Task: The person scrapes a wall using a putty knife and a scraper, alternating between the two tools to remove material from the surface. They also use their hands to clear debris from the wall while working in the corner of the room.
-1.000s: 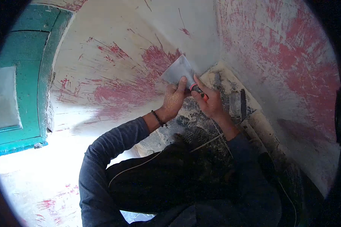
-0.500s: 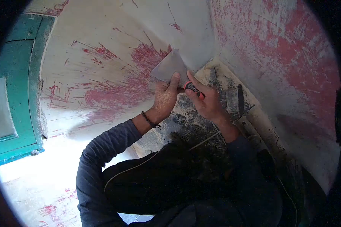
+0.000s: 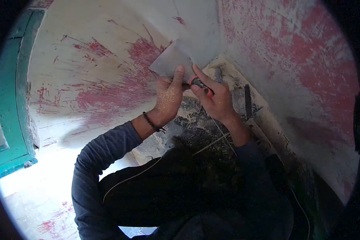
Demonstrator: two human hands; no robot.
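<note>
A wide scraper has its flat metal blade over the wall in the upper middle of the head view, with one blade corner pointing up. My right hand is closed around its red and black handle. Gripping the blade near the handle is my left hand, thumb lying on top and the other fingers hidden underneath. Pale dust speckles the back of my left hand, and a dark beaded bracelet circles that wrist. Behind the blade, the pale wall shows red scraped streaks.
A second wall with worn red and white paint rises on the right and meets the first in a corner. Debris covers the floor below my hands, and a dark strip lies there. At left stands a green wooden frame.
The scraper and both hands have shifted slightly left and up in the view, and the walls and green frame have shifted left too. The grip looks the same.
</note>
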